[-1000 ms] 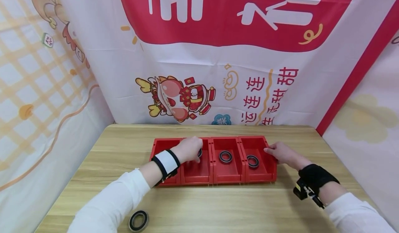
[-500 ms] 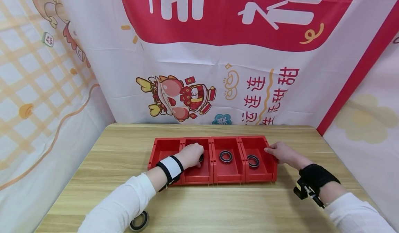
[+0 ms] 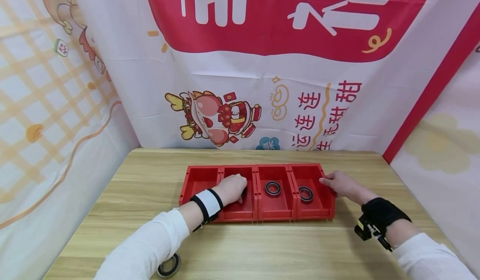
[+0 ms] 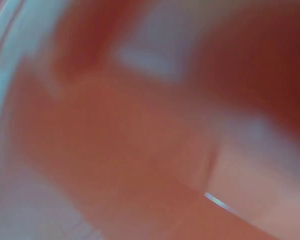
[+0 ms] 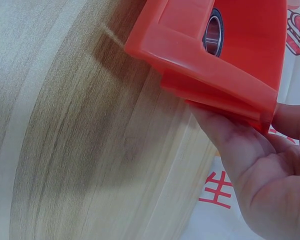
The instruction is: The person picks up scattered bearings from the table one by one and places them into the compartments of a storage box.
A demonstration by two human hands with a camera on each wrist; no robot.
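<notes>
In the head view, my left hand reaches into the second red bin from the left. Its curled fingers hold a dark ring bearing, mostly hidden by the hand. Bearings lie flat in the two bins to the right: one bearing in the third, another bearing in the rightmost bin. My right hand grips the outer side wall of that rightmost bin; the right wrist view shows thumb and fingers on either side of the wall. The left wrist view is blurred reddish.
A further bearing lies on the wooden table at the front left, partly covered by the left sleeve. The leftmost red bin stands beside the left forearm. A printed cloth hangs behind the table.
My left hand has shifted slightly right and lower within the second bin, still holding the bearing. The right hand keeps its grip on the bin wall.
</notes>
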